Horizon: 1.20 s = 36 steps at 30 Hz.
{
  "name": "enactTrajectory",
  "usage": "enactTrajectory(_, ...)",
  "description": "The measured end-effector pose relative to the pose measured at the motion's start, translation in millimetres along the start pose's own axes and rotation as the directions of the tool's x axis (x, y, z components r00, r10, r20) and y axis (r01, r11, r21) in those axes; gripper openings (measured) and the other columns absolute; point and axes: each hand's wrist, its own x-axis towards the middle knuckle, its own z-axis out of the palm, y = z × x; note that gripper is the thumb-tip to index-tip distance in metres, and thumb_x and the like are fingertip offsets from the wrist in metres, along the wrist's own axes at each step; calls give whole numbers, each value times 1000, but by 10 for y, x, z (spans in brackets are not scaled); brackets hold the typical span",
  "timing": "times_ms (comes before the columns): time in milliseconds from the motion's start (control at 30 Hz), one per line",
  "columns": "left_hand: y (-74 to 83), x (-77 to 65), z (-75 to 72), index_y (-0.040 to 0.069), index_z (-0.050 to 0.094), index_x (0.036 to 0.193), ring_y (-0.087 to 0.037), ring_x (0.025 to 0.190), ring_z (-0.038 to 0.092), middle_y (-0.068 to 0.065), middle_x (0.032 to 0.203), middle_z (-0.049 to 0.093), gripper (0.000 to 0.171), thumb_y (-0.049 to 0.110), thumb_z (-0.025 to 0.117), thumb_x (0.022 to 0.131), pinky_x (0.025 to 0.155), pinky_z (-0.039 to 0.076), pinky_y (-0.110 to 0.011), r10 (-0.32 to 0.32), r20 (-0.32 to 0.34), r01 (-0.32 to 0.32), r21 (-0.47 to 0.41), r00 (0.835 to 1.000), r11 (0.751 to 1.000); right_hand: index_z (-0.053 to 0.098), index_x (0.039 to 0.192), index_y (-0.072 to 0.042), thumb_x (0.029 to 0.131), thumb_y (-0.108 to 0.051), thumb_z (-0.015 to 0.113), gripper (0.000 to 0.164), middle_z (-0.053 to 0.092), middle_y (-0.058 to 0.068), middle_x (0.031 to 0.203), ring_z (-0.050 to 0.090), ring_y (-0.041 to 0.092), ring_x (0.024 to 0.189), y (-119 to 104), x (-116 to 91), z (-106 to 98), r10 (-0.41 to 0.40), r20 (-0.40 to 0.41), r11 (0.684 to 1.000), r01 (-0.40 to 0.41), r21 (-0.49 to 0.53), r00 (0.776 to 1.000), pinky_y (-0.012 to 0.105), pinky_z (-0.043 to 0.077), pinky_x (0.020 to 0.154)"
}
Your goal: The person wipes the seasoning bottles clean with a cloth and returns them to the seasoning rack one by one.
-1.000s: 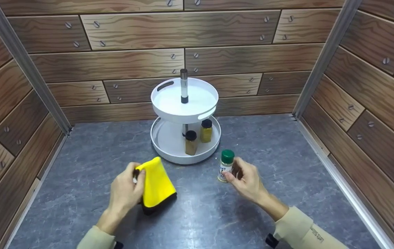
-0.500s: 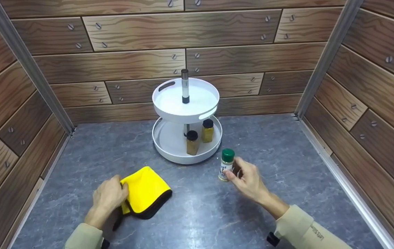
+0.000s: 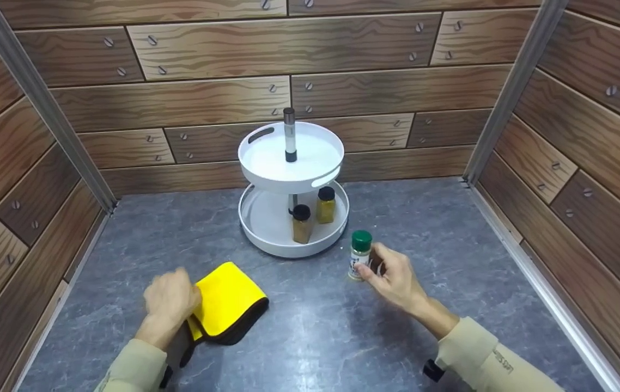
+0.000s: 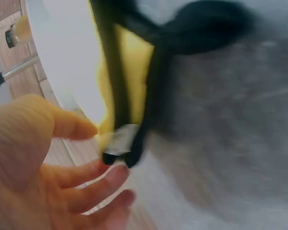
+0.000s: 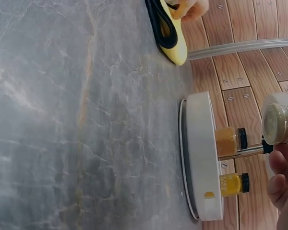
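My right hand [image 3: 397, 277] holds a small spice jar [image 3: 360, 256] with a green lid and a printed label, upright and in front of the two-tier stand. In the right wrist view the jar's base [image 5: 277, 123] faces the camera, with fingers around its side. A folded yellow cloth [image 3: 231, 299] with black edging lies on the table at left. My left hand [image 3: 168, 296] is at the cloth's left edge. The left wrist view, partly blurred, shows the thumb [image 4: 77, 127] and fingers apart beside the cloth's black-edged corner, which bears a white tag [image 4: 122, 139].
A white two-tier round stand [image 3: 250, 231] with a central post stands at the back middle. On its lower tier are a brown spice jar [image 3: 302, 228] and a yellow one [image 3: 326, 208], both black-capped. Wood-patterned walls [image 3: 342, 43] bound the grey table [image 3: 424, 218] on three sides.
The left hand has moved left and down with the cloth, which now lies flatter on the table, and its fingers have parted. The right hand with the jar has shifted slightly right and away.
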Motion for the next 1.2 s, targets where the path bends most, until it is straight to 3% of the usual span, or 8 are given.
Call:
enactTrajectory(100,139,51,-43,-7,69,118,-51,100,70,-29,107,75,33,21,66,101,83,61,-66,79,-169,-77,19,982,997,73,113,-1,97,-15,82,23,73,6,81,52,-4,65,5,75,-30,-31,-14,1000,31,-5,999,18,46,53)
enactTrajectory(233,392,160,-116,-6,69,123,-50,105,70,-29,113,75,39,27,72,102,86,62,-62,192,-353,-172,88,916,981,73,110,-1,102,-27,79,28,72,6,79,52,-1,64,25,225,-75,-62,-43,998,61,-11,997,18,45,53)
enactTrajectory(433,838,323,-256,0,68,118,-45,101,66,-23,111,72,35,31,69,104,82,57,-55,324,-489,-277,168,810,946,72,106,-1,109,-53,68,53,71,7,76,53,7,59,69,504,-112,-98,-82,995,95,-42,992,18,43,52)
enactTrajectory(600,1171,442,-315,3,66,113,-40,95,61,-19,103,67,28,31,64,108,78,51,-49,388,-554,-363,160,737,918,72,108,1,106,-42,74,43,71,10,76,56,12,58,55,739,-140,-85,-92,995,80,-59,992,19,44,53)
enactTrajectory(767,1451,561,-333,5,65,112,-37,91,59,-16,101,64,25,30,64,108,75,48,-47,412,-591,-411,146,693,900,73,110,1,99,-25,79,29,72,11,77,57,11,60,22,993,-160,-44,-90,995,36,-94,995,19,45,55)
enactTrajectory(1000,1803,713,-369,7,62,108,-37,93,58,-15,100,61,27,33,60,108,76,48,-47,447,-628,-429,193,637,882,73,111,2,98,-25,80,30,75,15,80,63,21,63,35,1336,-151,-21,-96,990,7,-138,995,23,48,60)
enactTrajectory(1100,1916,793,-375,7,61,109,-37,94,57,-15,103,61,28,35,60,107,76,48,-47,457,-636,-437,203,622,876,73,112,3,99,-28,79,34,76,18,82,65,28,65,28,1476,-135,-16,-97,989,1,-151,995,28,49,62)
enactTrajectory(1200,1995,883,-371,6,60,110,-37,97,57,-16,106,61,30,36,59,107,78,48,-48,451,-638,-425,207,624,881,74,113,3,101,-32,77,38,76,21,85,66,32,67,35,1617,-107,3,-98,987,-19,-162,995,32,48,64)
